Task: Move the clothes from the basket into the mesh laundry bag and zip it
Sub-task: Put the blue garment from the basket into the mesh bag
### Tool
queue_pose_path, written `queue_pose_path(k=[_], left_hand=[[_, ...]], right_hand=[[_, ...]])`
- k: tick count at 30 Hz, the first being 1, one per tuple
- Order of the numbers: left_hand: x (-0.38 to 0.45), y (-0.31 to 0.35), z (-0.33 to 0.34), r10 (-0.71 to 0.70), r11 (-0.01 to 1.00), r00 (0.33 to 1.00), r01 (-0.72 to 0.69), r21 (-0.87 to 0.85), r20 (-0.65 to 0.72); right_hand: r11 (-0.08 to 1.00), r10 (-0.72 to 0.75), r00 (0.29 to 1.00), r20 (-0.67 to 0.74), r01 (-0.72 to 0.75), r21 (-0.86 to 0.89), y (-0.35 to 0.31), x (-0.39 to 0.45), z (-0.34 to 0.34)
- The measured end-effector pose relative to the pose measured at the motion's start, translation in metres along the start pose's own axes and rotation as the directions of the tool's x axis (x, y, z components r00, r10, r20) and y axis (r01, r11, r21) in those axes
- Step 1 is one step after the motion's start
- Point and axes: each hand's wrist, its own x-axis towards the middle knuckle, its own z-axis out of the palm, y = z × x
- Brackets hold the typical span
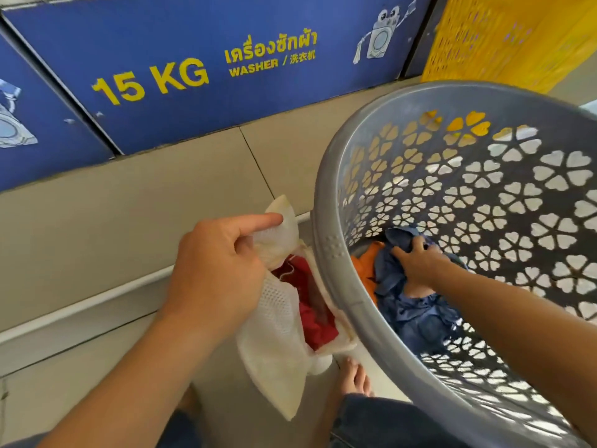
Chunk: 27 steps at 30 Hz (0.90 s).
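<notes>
My left hand (pixel 214 265) grips the rim of the white mesh laundry bag (pixel 274 344) and holds its mouth apart just left of the basket. A red garment (pixel 315 315) lies inside the bag. The grey plastic basket (pixel 336 250) with flower-shaped holes stands at the right. My right hand (pixel 416 261) reaches down into it and is closed on a blue garment (pixel 410 305). An orange garment (pixel 366 263) lies beside the blue one at the basket's bottom.
A blue washer front (pixel 181 76) marked 15 KG stands ahead on a beige tiled step (pixel 129 202). A yellow perforated crate (pixel 504 37) is at the top right. My bare foot (pixel 355 376) and jeans-clad knees show below the bag.
</notes>
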Motion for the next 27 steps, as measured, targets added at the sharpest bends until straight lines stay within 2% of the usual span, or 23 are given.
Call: queue_pose_path(k=[3, 5, 10, 13, 17, 20, 25, 27], left_hand=[[-0.004, -0.003, -0.001, -0.018, 1.000, 1.000, 0.018, -0.007, 0.007], [-0.005, -0.003, -0.002, -0.038, 0.999, 0.999, 0.039, -0.034, 0.018], [-0.007, -0.003, -0.010, -0.086, 0.992, 0.996, 0.085, -0.091, -0.013], [-0.015, 0.009, -0.022, -0.107, 0.969, 0.992, 0.088, -0.230, -0.071], [-0.029, 0.033, -0.048, -0.081, 0.951, 0.974, 0.011, -0.310, -0.213], [-0.042, 0.048, -0.064, 0.019, 0.953, 0.972, -0.088, -0.290, -0.234], [-0.063, 0.064, -0.082, 0.072, 0.943, 0.962, -0.152, -0.295, -0.264], [-0.070, 0.066, -0.087, 0.065, 0.935, 0.959, -0.155, -0.318, -0.276]], right_hand=[[0.993, -0.083, 0.985, -0.153, 0.068, -0.100, -0.006, -0.006, 0.005], [0.986, -0.135, 0.970, -0.203, 0.113, -0.119, -0.005, -0.011, 0.001], [0.962, -0.227, 0.934, -0.274, 0.259, 0.083, -0.002, -0.039, -0.042], [0.880, -0.268, 0.869, -0.417, 0.396, 0.261, -0.002, -0.074, -0.070], [0.734, -0.176, 0.778, -0.604, 0.512, 0.445, -0.001, -0.137, -0.093], [0.613, -0.085, 0.709, -0.700, 0.591, 0.524, 0.001, -0.188, -0.103], [0.475, 0.106, 0.515, -0.851, 0.726, 0.498, -0.009, -0.272, -0.128], [0.338, 0.198, 0.440, -0.876, 0.808, 0.482, -0.020, -0.302, -0.141]])
